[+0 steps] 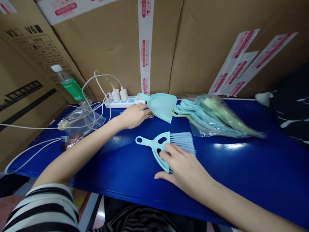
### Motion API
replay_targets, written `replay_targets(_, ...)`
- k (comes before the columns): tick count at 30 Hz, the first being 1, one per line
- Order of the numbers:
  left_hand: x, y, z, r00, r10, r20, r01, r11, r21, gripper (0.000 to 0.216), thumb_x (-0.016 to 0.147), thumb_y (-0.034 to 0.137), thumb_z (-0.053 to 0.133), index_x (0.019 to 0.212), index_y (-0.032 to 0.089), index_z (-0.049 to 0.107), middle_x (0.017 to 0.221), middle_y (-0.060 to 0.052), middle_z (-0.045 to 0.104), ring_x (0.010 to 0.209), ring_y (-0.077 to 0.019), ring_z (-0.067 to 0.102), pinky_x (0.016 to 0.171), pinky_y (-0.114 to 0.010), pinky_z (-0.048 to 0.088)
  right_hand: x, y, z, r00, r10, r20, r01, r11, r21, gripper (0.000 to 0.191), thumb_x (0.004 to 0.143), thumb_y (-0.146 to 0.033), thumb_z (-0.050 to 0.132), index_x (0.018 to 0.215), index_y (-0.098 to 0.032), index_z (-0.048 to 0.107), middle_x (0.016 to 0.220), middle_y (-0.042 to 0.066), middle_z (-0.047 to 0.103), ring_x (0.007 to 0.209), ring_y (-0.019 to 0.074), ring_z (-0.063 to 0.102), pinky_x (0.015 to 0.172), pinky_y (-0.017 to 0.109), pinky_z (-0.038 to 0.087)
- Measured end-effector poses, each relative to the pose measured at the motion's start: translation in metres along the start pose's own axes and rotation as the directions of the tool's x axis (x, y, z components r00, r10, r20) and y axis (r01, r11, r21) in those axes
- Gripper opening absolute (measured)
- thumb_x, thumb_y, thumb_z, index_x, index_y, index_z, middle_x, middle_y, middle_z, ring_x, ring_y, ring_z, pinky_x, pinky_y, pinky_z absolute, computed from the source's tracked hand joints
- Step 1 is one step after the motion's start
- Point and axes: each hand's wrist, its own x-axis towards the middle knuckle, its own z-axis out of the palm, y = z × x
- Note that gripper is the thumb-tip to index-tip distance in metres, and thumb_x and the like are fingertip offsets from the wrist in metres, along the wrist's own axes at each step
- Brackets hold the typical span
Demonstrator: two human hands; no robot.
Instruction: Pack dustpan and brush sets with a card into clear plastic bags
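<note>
A person in a striped sleeve (45, 206) sits at a glossy blue surface (241, 174), both bare arms reaching forward. The right hand (185, 167) lies flat over a pale blue hand brush (164, 145) near the middle of the surface — fingers (169, 151) spread and pressing down on the brush's body, not clenched round it. The brush's looped handle points to 9 o'clock, its bristles fan toward 3 o'clock. The left hand (134, 114) reaches to 11 o'clock of the brush, fingers loosely curled and touching the handle end of a matching blue dustpan (160, 104); whether they have closed on it cannot be told.

At 1 o'clock lies a clear bag (217, 120) stuffed with more brushes and pans, blue and green. Behind the left hand sits a white power strip (123, 101) with two plugs and trailing cords; a green-labelled bottle (69, 85) leans at 10 o'clock, beside a crumpled plastic bag (82, 120). Cardboard boxes (193, 42) wall off the back.

To handle the pair well, it seems wise to grip each piece by its handle rather than the bristles, and to lift the pan clear of the cords — they lie close by.
</note>
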Motion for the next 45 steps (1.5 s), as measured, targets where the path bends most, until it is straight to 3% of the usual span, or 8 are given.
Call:
replay_targets(7,-0.037,-0.002,0.022,0.981,-0.072,0.181,0.073,0.997,0.002,0.051,0.101,0.033,0.032,0.142,0.004,0.041,0.146,-0.02,0.046,0.135,-0.0256,0.046,0.109,-0.036,0.036,0.001,0.003,0.001,0.999,0.003,0.044,-0.005,0.999,0.054,0.047,0.057,-0.051,0.088,0.076,-0.018,0.061,0.075,0.001,0.056,0.065,0.021,0.061,0.049,0.03,0.048)
replay_targets(19,-0.062,-0.017,0.019,0.953,-0.218,0.21,0.212,0.976,0.054,0.047,0.1,0.03,0.038,0.139,0.004,0.045,0.139,-0.023,0.053,0.126,-0.0306,0.055,0.103,-0.042,0.044,0.002,0.008,-0.017,0.963,-0.081,0.256,-0.005,0.949,0.316,0.026,0.077,-0.013,0.075,0.101,-0.016,0.065,0.093,0.005,0.061,0.087,0.0225,0.064,0.069,0.034,0.055)
replay_targets(23,-0.075,0.004,0.007,0.989,-0.123,0.082,0.123,0.992,0.012,0.044,0.1,0.024,0.035,0.14,0.009,0.045,0.144,-0.02,0.049,0.129,-0.0277,0.051,0.104,-0.043,0.044,0.001,0.011,-0.017,0.959,-0.108,0.264,0.029,0.958,0.287,0.025,0.078,-0.011,0.073,0.102,-0.016,0.067,0.092,0.006,0.061,0.087,0.0227,0.064,0.071,0.034,0.055)
replay_targets(27,-0.087,0.04,0.006,0.992,0.116,-0.048,-0.118,0.992,-0.039,0.04,0.1,0.022,0.038,0.138,0.02,0.049,0.142,-0.012,0.053,0.127,-0.0253,0.053,0.099,-0.042,0.046,0.006,0.019,-0.016,0.981,-0.117,0.156,0.074,0.962,0.262,0.022,0.082,-0.018,0.072,0.103,-0.018,0.067,0.091,0.005,0.063,0.084,0.0213,0.065,0.071,0.033,0.055)
replay_targets(30,-0.089,0.051,0.018,0.969,0.218,-0.118,-0.225,0.973,-0.049,0.037,0.1,0.017,0.038,0.134,0.018,0.054,0.134,-0.011,0.061,0.122,-0.0235,0.057,0.094,-0.038,0.047,0.012,0.039,-0.028,0.992,-0.043,-0.121,0.062,0.985,0.159,0.013,0.092,-0.019,0.058,0.101,-0.016,0.066,0.084,0.006,0.064,0.077,0.021,0.064,0.066,0.032,0.052)
replay_targets(34,-0.09,0.045,0.029,0.947,0.257,-0.194,-0.271,0.961,-0.049,0.038,0.1,0.013,0.037,0.133,0.018,0.054,0.128,-0.009,0.065,0.116,-0.0207,0.06,0.091,-0.034,0.046,0.01,0.08,-0.052,0.888,0.149,-0.436,-0.233,0.961,-0.147,0.018,0.096,-0.027,0.047,0.094,-0.019,0.062,0.078,0.011,0.063,0.078,0.0295,0.063,0.065,0.038,0.049)
replay_targets(37,-0.093,0.041,0.029,0.933,0.275,-0.232,-0.291,0.956,-0.033,0.038,0.1,0.011,0.036,0.131,0.018,0.056,0.126,-0.008,0.066,0.111,-0.0202,0.061,0.088,-0.033,0.046,0.0,0.11,-0.057,0.858,0.355,-0.371,-0.452,0.865,-0.218,0.023,0.097,-0.036,0.038,0.096,-0.023,0.057,0.086,0.016,0.059,0.083,0.0348,0.06,0.06,0.04,0.045)
replay_targets(45,-0.097,0.043,0.029,0.938,0.275,-0.212,-0.283,0.959,-0.007,0.038,0.099,0.01,0.038,0.131,0.019,0.056,0.125,-0.007,0.066,0.109,-0.0198,0.061,0.088,-0.034,0.045,-0.006,0.138,-0.045,0.88,0.348,-0.323,-0.417,0.892,-0.175,0.031,0.098,-0.047,0.035,0.079,-0.025,0.048,0.076,0.006,0.058,0.06,0.0187,0.054,0.047,0.03,0.031)
